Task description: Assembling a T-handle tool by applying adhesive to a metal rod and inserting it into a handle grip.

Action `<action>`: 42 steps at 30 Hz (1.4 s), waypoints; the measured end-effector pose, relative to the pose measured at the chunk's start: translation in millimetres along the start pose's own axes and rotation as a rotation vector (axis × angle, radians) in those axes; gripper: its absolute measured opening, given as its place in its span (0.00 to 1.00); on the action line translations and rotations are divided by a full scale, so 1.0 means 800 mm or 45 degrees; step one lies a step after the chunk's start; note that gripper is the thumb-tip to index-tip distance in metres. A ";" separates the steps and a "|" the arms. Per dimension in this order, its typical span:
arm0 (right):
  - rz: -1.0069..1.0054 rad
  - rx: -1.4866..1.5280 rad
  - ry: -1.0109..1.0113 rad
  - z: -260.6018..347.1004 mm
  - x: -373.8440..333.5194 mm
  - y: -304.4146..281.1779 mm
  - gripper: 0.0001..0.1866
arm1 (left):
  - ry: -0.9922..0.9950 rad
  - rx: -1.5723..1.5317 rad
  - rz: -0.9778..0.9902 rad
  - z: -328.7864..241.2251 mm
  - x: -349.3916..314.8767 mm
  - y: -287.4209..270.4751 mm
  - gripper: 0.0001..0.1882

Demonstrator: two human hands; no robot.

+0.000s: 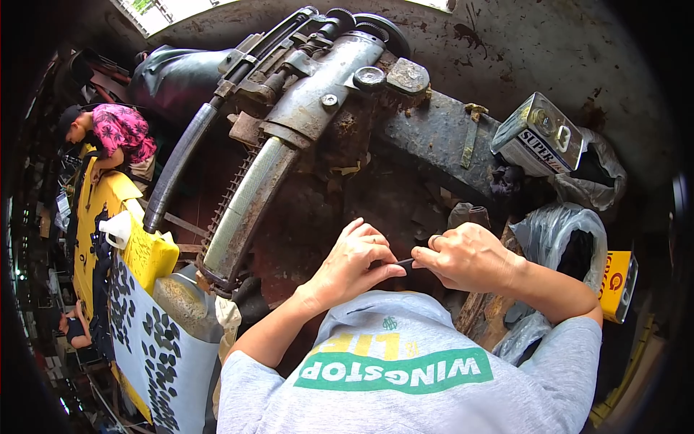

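Both my hands are raised in front of my chest, pinching a small dark, thin piece (405,264) between them. My left hand (348,262) has thumb and fingers closed on one end. The other end sits in the curled fingers of my right hand (468,254), which wears a ring. What the piece is cannot be made out, as the fingers cover most of it. Beyond my left hand stands a large, worn metal machine (314,94) with a long, curved, pale-topped arm (246,206) pointing toward me.
At left, many dark cut pieces lie on a whitish sheet (177,347), beside a yellow table (90,210) where another person (123,137) bends over. A square metal can (538,137), plastic bags (557,224) and a yellow can (617,286) stand at right.
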State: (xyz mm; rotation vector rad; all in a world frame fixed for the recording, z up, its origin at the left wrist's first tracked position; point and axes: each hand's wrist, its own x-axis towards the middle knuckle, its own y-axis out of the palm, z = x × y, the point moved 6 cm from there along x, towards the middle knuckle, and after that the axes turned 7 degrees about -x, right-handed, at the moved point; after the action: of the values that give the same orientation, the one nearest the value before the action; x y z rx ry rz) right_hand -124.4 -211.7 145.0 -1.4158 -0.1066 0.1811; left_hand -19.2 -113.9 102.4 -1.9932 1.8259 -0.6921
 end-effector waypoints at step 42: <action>0.083 0.443 0.423 0.006 -0.028 0.008 0.11 | -0.005 0.422 0.082 -0.013 -0.032 0.018 0.06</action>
State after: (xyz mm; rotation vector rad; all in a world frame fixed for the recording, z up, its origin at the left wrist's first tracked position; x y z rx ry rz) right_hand -147.6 -210.1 140.0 -1.0851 0.2356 0.0141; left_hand -38.1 -89.2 100.1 -1.7127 1.6404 -0.9042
